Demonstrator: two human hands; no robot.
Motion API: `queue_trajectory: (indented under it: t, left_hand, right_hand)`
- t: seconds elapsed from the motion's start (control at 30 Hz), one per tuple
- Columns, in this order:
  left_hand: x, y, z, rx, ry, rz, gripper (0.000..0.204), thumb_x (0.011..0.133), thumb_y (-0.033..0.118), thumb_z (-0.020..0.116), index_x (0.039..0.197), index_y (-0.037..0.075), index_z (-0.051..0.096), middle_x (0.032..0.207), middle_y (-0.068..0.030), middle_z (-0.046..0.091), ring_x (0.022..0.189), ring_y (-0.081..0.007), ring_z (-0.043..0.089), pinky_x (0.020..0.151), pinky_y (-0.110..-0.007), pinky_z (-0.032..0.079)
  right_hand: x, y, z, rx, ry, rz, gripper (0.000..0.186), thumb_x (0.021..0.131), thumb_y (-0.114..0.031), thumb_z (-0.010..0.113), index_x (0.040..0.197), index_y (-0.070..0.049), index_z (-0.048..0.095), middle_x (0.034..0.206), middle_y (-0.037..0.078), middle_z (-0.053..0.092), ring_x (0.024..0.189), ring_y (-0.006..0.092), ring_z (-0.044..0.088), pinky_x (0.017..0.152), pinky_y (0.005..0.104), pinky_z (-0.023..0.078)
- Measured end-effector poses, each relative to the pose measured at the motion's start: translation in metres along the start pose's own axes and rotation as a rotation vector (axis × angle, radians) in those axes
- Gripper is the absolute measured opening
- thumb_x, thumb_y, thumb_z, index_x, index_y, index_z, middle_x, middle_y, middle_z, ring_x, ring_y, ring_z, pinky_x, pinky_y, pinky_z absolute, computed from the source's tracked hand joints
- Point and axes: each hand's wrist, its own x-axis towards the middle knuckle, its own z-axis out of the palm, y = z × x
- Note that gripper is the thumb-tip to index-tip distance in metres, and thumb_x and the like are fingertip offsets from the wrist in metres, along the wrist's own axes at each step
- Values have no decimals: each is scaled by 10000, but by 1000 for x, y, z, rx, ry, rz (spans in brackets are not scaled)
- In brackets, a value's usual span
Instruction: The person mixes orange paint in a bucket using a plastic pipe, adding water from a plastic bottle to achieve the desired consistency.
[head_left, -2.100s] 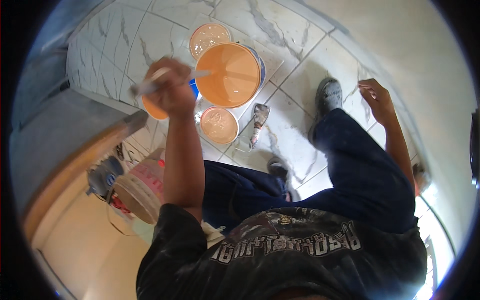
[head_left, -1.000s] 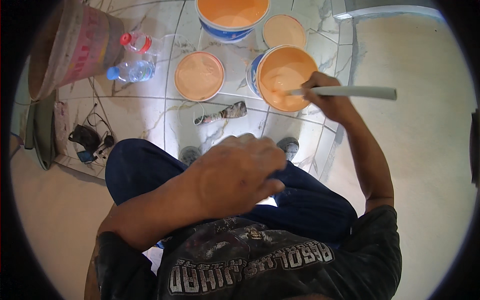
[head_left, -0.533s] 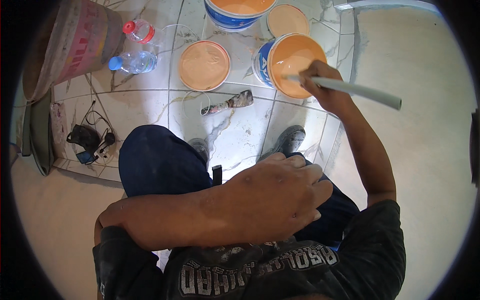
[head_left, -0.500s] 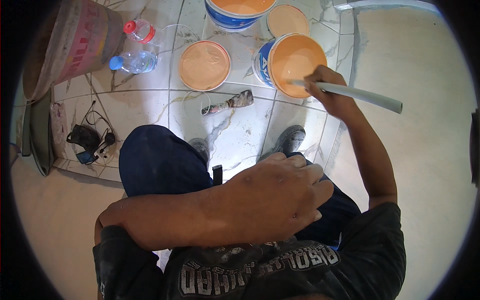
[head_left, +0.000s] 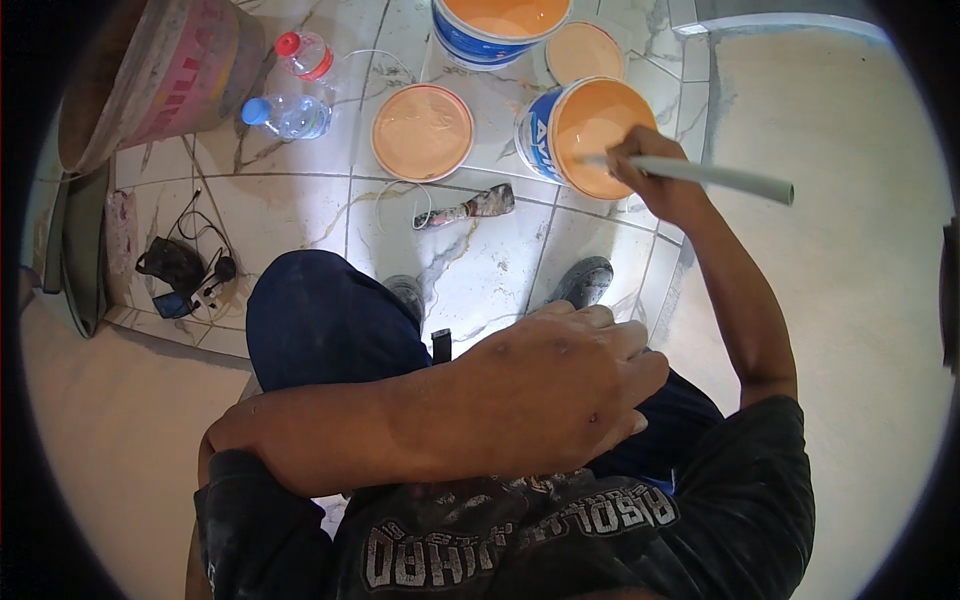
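Observation:
My right hand (head_left: 655, 172) is wrapped round a pale grey plastic pipe (head_left: 745, 180). Its long end sticks out to the right, while the other end reaches into a blue-and-white bucket (head_left: 537, 135) of orange paint (head_left: 595, 125); whether it dips below the surface is hard to see. Across my body lies my left forearm, with my left hand (head_left: 565, 390) back upward above my right knee. The fingers of that hand hang loosely apart, their tips partly hidden, and nothing shows in them.
Behind stands another paint bucket (head_left: 495, 50). Two orange-coated lids (head_left: 422, 132) (head_left: 585, 53) lie on the tiles. A dirty scraper (head_left: 470, 207) is before my feet. Leftward are two plastic bottles (head_left: 298, 117) (head_left: 305, 57), a large grimy bucket (head_left: 190, 80) and a cable with a charger (head_left: 175, 265).
My right hand and the pipe have shifted slightly, the pipe's free end moving up and left. The whole view has slid a little; my left hand stays in place.

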Motion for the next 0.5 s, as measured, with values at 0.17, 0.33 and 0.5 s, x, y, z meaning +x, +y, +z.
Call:
queue_trajectory:
  t: [0.17, 0.33, 0.5]
  left_hand:
    - [-1, -1, -5, -25, 17, 32, 242, 863, 216, 655, 957, 35, 524, 932, -139, 528, 871, -334, 598, 771, -457, 477]
    - [3, -5, -7, -18, 11, 18, 244, 859, 212, 661, 950, 34, 522, 926, -143, 526, 875, -341, 599, 771, -460, 479]
    - [0, -8, -11, -37, 14, 17, 250, 854, 212, 670, 961, 42, 520, 936, -135, 535, 860, -346, 602, 773, -454, 479]
  right_hand:
    - [-17, 41, -45, -32, 48, 56, 65, 906, -69, 637, 892, -12, 610, 753, 62, 558, 683, 146, 558, 623, 305, 461]
    - [46, 35, -27, 123, 226, 16, 124, 940, -95, 609, 854, -19, 564, 766, 47, 594, 696, 117, 570, 640, 262, 473]
    - [21, -6, 1, -2, -12, -11, 162, 907, -160, 658, 858, -31, 573, 772, 57, 581, 703, 142, 581, 635, 287, 471]
